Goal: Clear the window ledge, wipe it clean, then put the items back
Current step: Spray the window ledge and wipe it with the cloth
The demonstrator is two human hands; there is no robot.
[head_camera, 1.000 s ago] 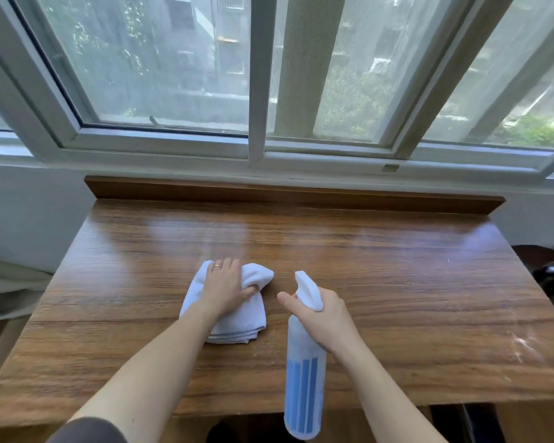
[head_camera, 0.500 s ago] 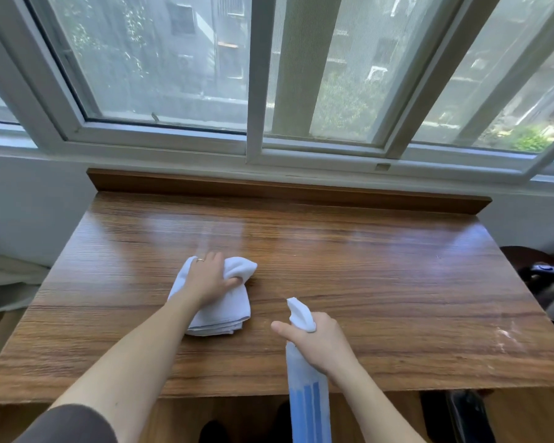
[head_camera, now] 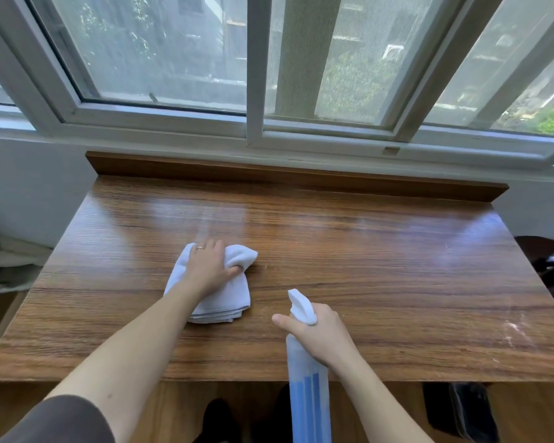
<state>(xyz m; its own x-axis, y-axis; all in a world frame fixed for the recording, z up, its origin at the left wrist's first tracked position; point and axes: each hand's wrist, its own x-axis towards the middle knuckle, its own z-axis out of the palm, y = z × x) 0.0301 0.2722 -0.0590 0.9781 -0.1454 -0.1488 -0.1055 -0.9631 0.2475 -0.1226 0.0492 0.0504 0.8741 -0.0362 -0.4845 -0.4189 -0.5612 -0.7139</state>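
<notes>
My white cloth (head_camera: 218, 292) lies folded and a bit bunched on the brown wood ledge (head_camera: 381, 266), left of centre. At its four o'clock I hold the spray bottle (head_camera: 306, 372), white head tilted toward twelve, blue-striped body hanging past the near edge.

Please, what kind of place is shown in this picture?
Probably a room in a home, high in a city building. A wooden ledge sits under a sliding window that looks onto other buildings and trees. The left hand rests on a white cloth.
</notes>
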